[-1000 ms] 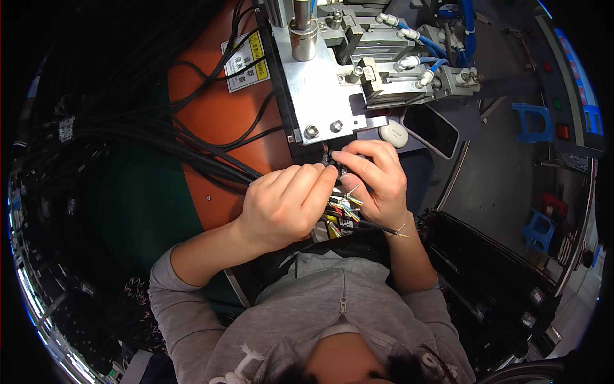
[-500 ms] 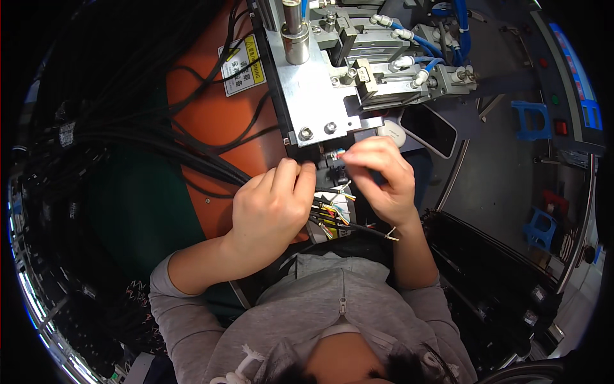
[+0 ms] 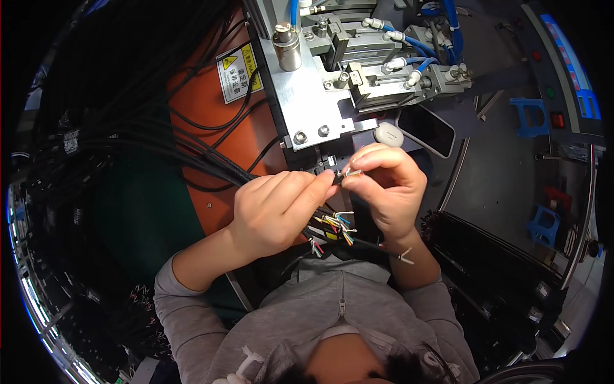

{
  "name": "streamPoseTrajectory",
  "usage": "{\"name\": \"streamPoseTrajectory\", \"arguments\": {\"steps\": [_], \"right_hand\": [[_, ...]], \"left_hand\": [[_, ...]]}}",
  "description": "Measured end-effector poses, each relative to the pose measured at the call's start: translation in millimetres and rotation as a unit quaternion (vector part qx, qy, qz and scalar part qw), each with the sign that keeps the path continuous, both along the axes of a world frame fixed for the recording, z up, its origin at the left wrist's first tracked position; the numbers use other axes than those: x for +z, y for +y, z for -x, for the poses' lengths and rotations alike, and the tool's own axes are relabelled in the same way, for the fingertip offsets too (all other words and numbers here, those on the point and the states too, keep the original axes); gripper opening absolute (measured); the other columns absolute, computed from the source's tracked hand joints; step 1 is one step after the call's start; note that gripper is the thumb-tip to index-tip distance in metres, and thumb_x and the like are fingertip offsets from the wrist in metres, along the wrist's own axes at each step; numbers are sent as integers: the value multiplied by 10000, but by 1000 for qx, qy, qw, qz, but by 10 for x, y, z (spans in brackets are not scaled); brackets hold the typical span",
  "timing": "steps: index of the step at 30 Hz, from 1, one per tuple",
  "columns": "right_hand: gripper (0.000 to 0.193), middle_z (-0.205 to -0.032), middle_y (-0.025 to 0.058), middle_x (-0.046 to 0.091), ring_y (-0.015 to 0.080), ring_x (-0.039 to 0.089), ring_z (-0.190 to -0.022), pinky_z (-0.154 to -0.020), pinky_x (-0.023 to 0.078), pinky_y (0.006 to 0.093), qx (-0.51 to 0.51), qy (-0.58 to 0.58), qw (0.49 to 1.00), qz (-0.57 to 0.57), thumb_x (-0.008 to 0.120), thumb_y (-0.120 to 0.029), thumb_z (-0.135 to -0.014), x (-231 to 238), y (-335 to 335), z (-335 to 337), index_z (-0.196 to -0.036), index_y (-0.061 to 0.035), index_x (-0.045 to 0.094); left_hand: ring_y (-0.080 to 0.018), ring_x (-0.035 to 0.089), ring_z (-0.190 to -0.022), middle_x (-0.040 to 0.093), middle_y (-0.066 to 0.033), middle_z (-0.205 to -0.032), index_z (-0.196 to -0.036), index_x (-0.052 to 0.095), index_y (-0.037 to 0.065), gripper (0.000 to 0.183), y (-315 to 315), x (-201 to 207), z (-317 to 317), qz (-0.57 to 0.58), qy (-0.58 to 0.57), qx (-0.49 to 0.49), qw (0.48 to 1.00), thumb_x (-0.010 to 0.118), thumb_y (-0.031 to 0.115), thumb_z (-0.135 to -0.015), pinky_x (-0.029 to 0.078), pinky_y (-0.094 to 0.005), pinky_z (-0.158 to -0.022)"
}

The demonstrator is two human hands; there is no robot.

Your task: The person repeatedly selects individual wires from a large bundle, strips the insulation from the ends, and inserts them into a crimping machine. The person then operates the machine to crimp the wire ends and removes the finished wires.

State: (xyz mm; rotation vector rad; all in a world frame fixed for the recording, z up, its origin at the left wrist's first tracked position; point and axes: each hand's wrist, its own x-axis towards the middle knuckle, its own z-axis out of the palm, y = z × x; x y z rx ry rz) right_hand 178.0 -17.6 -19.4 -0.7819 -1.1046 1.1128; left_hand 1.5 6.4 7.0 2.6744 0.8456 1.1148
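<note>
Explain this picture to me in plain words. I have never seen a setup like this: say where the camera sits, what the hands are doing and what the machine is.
The camera is worn on the person's head and looks down, so the grey top and both forearms enter from below; the fisheye lens bends the edges. The left hand and right hand meet in the middle, pinching a thin wire end between their fingers. Below them fans out a bundle of coloured wires. Just above stands a metal machine with bolts, a cylinder and blue hoses. Left of it lie many black cables over an orange panel. A dark phone lies to the right.
</note>
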Motion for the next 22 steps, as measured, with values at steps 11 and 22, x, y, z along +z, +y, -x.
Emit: {"name": "streamPoseTrajectory", "arguments": {"steps": [11,22], "right_hand": [[116,-859,100,648,148,613,-814,-724,489,267,1,-15,995,98,741,10,-747,31,62,29,-831,34,664],[108,-826,77,610,184,547,-728,-680,444,298,33,-228,971,72,671,-85,-816,60,14,-158,-810,-12,591]], "left_hand": [[-140,512,-527,507,-24,-665,-886,647,-6,202,-15,-47,-26,7,-11,22,1000,721,105,-735,365,-264,-413],[-116,488,-582,512,3,-757,-964,672,45,285,-17,-112,22,29,20,21,999,648,56,-679,379,-254,-435]]}}
